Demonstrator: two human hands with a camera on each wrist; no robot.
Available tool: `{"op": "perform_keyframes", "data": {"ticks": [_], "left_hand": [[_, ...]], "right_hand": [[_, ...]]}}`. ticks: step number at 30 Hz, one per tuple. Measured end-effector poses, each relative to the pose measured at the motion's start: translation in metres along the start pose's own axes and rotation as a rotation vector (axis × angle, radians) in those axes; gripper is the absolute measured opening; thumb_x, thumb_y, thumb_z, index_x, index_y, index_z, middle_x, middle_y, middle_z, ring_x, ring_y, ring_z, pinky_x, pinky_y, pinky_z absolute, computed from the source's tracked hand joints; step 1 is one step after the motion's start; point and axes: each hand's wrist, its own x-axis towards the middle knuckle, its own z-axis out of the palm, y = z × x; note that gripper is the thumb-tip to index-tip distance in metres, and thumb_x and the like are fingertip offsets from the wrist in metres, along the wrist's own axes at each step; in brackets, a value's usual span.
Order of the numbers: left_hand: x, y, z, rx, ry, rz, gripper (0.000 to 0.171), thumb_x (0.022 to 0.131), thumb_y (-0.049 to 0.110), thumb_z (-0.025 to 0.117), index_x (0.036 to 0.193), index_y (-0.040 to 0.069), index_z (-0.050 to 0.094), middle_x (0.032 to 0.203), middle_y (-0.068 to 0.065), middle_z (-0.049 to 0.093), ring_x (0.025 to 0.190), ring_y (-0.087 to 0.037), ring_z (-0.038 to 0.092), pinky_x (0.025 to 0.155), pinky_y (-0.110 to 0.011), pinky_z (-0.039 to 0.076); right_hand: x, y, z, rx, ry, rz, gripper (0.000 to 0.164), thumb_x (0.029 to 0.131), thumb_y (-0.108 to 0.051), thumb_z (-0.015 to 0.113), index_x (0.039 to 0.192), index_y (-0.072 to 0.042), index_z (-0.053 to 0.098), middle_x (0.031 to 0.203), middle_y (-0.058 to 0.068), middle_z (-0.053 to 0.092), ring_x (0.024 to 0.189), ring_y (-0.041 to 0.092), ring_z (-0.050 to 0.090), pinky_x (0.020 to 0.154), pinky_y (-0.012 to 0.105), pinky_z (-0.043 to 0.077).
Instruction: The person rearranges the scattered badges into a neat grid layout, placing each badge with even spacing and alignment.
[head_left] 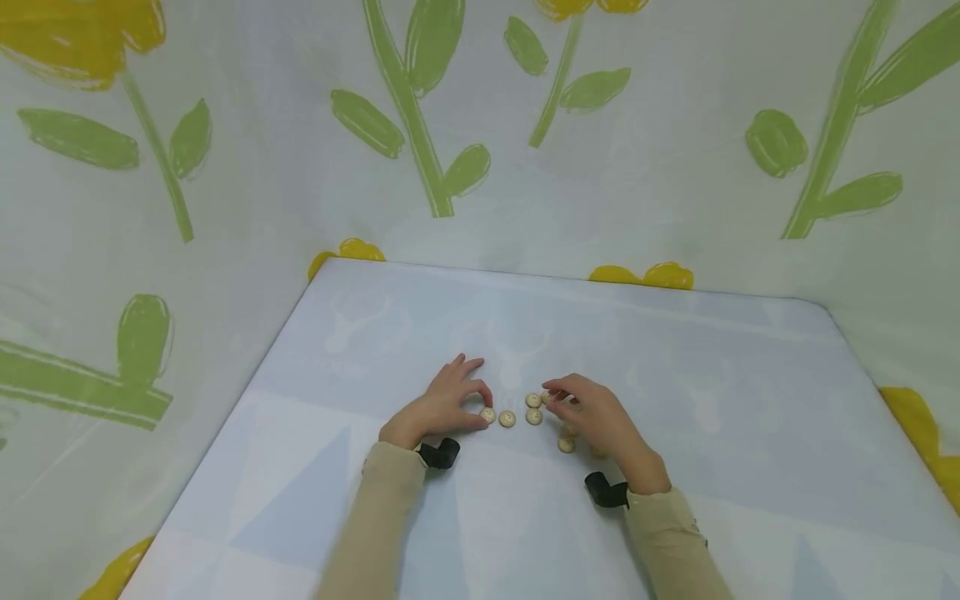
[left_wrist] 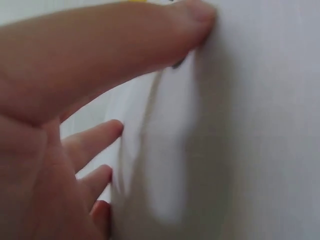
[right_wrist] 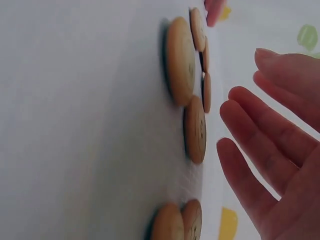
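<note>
My left hand point(head_left: 447, 402) pinches a small round wooden disc point(head_left: 487, 414) between thumb and index finger, while its other fingers spread out. In the left wrist view, the thumb point(left_wrist: 115, 50) hides that disc. Just to its right lies another wooden disc point(head_left: 507, 419). My right hand point(head_left: 596, 417) hovers over the discs on the right, its fingers loosely bent. The right wrist view shows nothing between the fingers point(right_wrist: 257, 142), which are apart from the nearest disc point(right_wrist: 195, 129). Dark markings show on the faces of the discs.
Two discs, one upper point(head_left: 533, 400) and one lower point(head_left: 534, 417), lie between the hands. Another disc point(head_left: 566, 445) and others partly hidden lie below the right hand. The pale blue and white patterned tabletop point(head_left: 300, 483) meets flower-printed walls point(head_left: 660, 200) at the back and sides.
</note>
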Motion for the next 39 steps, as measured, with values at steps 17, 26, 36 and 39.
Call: {"op": "perform_keyframes", "data": {"ticks": [17,26,36,39], "left_hand": [[0.009,0.007,0.007,0.051,0.104,-0.049,0.018,0.082,0.038,0.066,0.094,0.025,0.060,0.148,-0.007,0.031,0.140,-0.033,0.011,0.110,-0.056,0.008],[0.012,0.009,0.008,-0.007,0.120,-0.058,0.020,0.079,0.034,0.071,0.092,0.025,0.060,0.147,-0.006,0.032,0.141,-0.032,0.011,0.110,-0.054,0.006],[0.012,0.011,0.009,-0.012,0.126,-0.070,0.018,0.079,0.031,0.070,0.093,0.024,0.061,0.147,-0.006,0.033,0.141,-0.031,0.012,0.111,-0.053,0.006],[0.012,0.009,0.009,0.001,0.120,-0.074,0.019,0.079,0.032,0.070,0.094,0.025,0.061,0.148,-0.005,0.032,0.141,-0.030,0.012,0.111,-0.052,0.006]], "right_hand": [[0.017,-0.025,0.028,-0.222,-0.041,-0.136,0.029,0.077,-0.032,0.073,0.101,-0.016,0.069,0.098,0.000,0.061,0.087,0.017,0.051,0.078,0.037,0.042],[0.022,-0.034,0.034,-0.289,-0.107,-0.068,0.022,0.075,-0.033,0.074,0.094,-0.022,0.071,0.097,-0.006,0.063,0.089,0.016,0.052,0.086,0.049,0.036],[0.021,-0.040,0.040,-0.309,-0.123,-0.065,0.019,0.075,-0.028,0.075,0.092,-0.022,0.070,0.081,-0.011,0.057,0.080,0.011,0.048,0.087,0.053,0.034],[0.020,-0.042,0.040,-0.317,-0.111,-0.072,0.018,0.075,-0.026,0.075,0.092,-0.021,0.070,0.080,-0.010,0.057,0.078,0.011,0.048,0.087,0.054,0.034]]}}
